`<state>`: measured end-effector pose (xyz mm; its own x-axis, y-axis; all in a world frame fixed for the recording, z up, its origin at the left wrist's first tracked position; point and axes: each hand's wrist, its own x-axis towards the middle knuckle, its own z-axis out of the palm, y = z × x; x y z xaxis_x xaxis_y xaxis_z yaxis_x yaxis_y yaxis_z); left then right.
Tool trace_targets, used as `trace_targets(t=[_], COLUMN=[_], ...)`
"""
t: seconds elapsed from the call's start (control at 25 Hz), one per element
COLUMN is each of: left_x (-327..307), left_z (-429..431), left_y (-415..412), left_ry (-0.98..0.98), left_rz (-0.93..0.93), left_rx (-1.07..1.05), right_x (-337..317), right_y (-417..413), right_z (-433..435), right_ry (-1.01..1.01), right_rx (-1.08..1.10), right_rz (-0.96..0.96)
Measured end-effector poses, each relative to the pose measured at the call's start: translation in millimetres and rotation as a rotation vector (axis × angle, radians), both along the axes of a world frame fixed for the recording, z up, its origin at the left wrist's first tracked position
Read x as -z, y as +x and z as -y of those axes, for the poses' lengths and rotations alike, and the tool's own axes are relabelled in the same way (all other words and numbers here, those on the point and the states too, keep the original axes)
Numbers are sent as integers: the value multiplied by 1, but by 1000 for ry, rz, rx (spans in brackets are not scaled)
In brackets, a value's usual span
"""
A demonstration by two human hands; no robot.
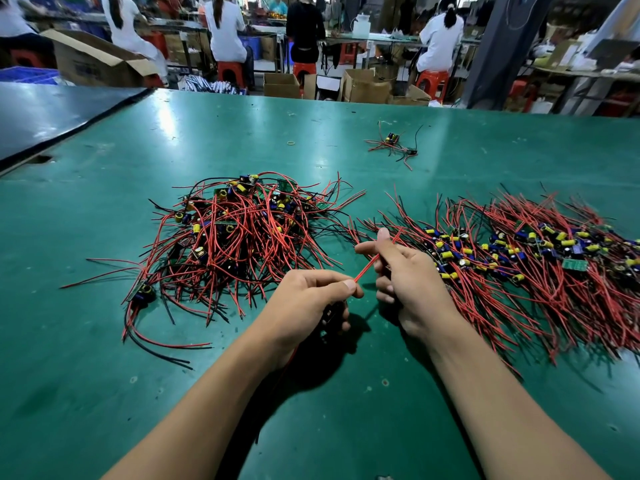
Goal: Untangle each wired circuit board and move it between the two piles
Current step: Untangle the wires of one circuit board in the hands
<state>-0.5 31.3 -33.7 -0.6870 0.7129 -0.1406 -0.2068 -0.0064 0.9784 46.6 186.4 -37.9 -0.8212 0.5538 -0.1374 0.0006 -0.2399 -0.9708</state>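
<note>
Between two piles on the green tabletop (311,410), both hands work one wired circuit board (331,315); the left hand (308,299) has its fingers curled over the dark board, which is mostly hidden, and pinches the near end of its red wire (367,268) between thumb and forefinger; the right hand (408,271) grips the same wire farther along, fingers curled, thumb raised. The wire runs taut between them, lifted off the surface. The left pile (235,237) is a tangled heap of boards with red and black leads; the right pile (519,258) lies flatter, its leads fanned out. A few stray boards (393,142) sit farther back, near a rubber band (291,143). Open cardboard boxes (281,85) stand on the floor beyond; their contents cannot be made out.
</note>
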Motion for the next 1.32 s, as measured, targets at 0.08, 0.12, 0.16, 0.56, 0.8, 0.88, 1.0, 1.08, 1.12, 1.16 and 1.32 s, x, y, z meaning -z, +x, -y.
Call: trace_targets(t=[0.08, 0.12, 0.16, 0.56, 0.8, 0.88, 1.0, 1.08, 1.12, 1.16, 1.32], left_x=[0, 0, -1, -1, -2, -2, -1, -1, -1, -1, -3], left_z=[2, 3, 3, -1, 0, -2, -2, 0, 0, 0, -3], left_y=[0, 0, 0, 6, 4, 4, 3, 2, 2, 2, 3], left_ry=[-1, -1, -6, 24, 1, 3, 8, 14, 16, 15, 26], left_rz=[-5, -7, -15, -6, 1, -6, -34, -46, -51, -57, 11], left_rx=[5, 5, 6, -109, -54, -43, -24, -25, -28, -31, -91], right_x=[-6, -9, -13, 3, 1, -1, -7, -11, -13, -13, -18], right_y=[-2, -1, 0, 2, 1, -1, -3, -2, -1, 0, 6], right_z=[2, 0, -2, 12, -1, 1, 5, 4, 3, 1, -2], right_ry=[-222, -342, -439, -35, 115, 40, -312, -546, -623, -682, -595], right_rx=[-31, -65, -95, -241, 8, 79, 53, -35, -66, -89, -182], right_rz=[-9, -32, -55, -10, -4, -44, -126, -166, -188, -204, -166])
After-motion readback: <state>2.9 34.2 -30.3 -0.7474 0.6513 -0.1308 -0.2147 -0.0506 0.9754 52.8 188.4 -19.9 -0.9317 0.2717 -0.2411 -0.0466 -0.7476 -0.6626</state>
